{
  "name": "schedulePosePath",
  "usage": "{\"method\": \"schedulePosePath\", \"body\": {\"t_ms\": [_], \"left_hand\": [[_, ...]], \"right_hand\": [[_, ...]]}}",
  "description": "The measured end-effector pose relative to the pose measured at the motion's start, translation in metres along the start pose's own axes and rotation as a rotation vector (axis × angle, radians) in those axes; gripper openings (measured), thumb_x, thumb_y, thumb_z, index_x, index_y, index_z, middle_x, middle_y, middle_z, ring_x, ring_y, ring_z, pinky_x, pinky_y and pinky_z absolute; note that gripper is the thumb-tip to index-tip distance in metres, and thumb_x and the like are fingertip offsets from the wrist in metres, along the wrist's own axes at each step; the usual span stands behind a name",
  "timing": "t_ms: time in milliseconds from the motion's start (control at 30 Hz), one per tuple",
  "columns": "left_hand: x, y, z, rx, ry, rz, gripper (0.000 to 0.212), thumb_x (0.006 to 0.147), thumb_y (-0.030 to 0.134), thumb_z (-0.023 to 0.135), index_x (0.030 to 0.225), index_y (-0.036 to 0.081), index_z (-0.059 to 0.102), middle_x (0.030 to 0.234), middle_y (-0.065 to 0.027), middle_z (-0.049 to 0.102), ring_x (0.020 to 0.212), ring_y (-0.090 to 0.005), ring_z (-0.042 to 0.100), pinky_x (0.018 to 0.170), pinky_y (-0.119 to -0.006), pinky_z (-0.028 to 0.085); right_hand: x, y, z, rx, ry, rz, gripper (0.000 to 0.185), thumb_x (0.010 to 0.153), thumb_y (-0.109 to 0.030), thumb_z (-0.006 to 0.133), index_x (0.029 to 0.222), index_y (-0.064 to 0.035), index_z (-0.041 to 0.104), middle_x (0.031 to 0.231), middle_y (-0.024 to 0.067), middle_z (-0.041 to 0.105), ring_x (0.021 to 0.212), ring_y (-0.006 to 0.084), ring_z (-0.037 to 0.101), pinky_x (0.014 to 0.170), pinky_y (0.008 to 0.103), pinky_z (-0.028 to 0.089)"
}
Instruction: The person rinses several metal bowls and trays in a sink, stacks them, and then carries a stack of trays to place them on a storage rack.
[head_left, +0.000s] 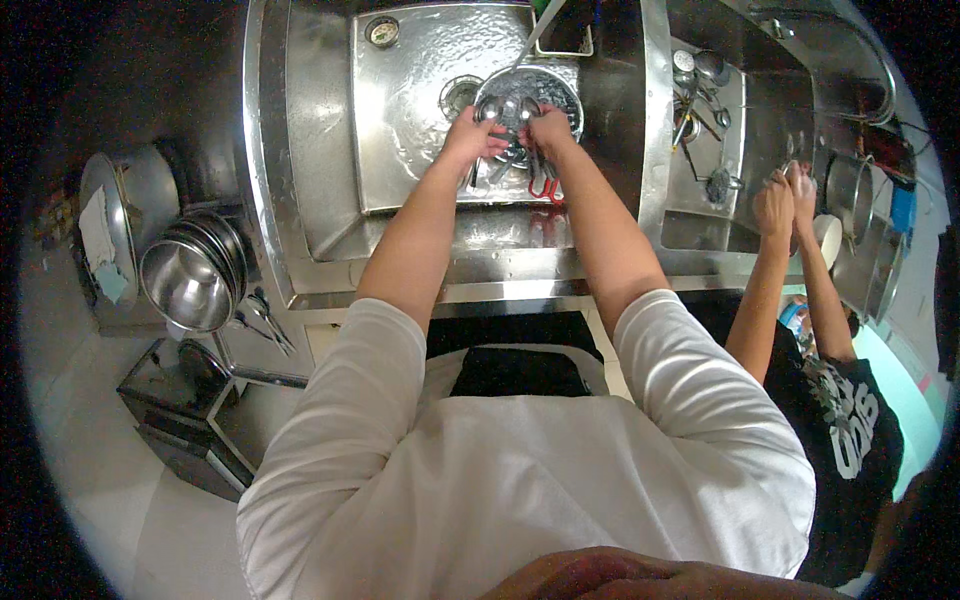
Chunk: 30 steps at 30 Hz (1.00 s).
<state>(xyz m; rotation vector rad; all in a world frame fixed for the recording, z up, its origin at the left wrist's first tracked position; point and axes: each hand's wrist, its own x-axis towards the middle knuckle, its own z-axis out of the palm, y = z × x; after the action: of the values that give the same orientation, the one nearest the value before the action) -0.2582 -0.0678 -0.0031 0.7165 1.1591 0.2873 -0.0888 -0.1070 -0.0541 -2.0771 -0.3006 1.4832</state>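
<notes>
In the steel sink before me, a round metal bowl (568, 85) stands under a thin stream of water (534, 39), beside the drain (459, 97). Over the bowl, my left hand (474, 141) has its fingers partly spread against a metal spoon or ladle (490, 107). My right hand (549, 129) is closed around several metal utensils, with a shiny spoon head (529, 106) at its fingers. Red scissor-like handles (546, 190) show just below my right hand. Which utensils lie in the bowl and which are held is partly hidden.
A co-worker's hands (784, 191) hold something at the neighbouring basin on the right, where utensils (697, 120) lie. Stacked steel bowls (187, 277), a pot (154, 180) and spoons (271, 322) stand left of the sink. A small round container (382, 31) sits at the sink's back left.
</notes>
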Motion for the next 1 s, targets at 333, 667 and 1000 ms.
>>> {"method": "schedulePosePath", "body": {"t_ms": [333, 667, 1000], "left_hand": [[0.010, -0.006, -0.004, -0.193, -0.026, -0.079, 0.024, 0.096, 0.013, 0.043, 0.116, 0.001, 0.049, 0.097, -0.0150, 0.064, 0.074, -0.0222, 0.067, 0.065, -0.032, 0.058], [0.015, -0.007, -0.002, -0.351, -0.147, -0.071, 0.032, 0.100, 0.040, 0.041, 0.108, 0.011, 0.051, 0.095, -0.0071, 0.063, 0.080, -0.0217, 0.063, 0.068, -0.039, 0.054], [0.018, 0.023, -0.048, -0.436, 0.202, 0.044, 0.020, 0.098, 0.020, 0.046, 0.105, 0.001, 0.048, 0.087, -0.0138, 0.061, 0.051, -0.0082, 0.040, 0.041, -0.021, 0.035]], "right_hand": [[-0.021, -0.013, 0.034, 0.050, -0.006, -0.179, 0.032, 0.082, -0.028, 0.069, 0.086, 0.0033, 0.067, 0.074, 0.0105, 0.068, 0.053, 0.0194, 0.062, 0.051, 0.0374, 0.050], [-0.068, -0.037, 0.025, -0.666, 0.175, -0.547, 0.044, 0.076, -0.047, 0.067, 0.073, -0.0036, 0.067, 0.075, 0.0187, 0.067, 0.074, 0.0358, 0.066, 0.072, 0.0447, 0.052], [-0.036, 0.005, 0.052, -0.956, 0.425, -0.588, 0.030, 0.085, -0.016, 0.054, 0.107, 0.0046, 0.057, 0.110, 0.0225, 0.056, 0.104, 0.0381, 0.055, 0.092, 0.0421, 0.047]]}}
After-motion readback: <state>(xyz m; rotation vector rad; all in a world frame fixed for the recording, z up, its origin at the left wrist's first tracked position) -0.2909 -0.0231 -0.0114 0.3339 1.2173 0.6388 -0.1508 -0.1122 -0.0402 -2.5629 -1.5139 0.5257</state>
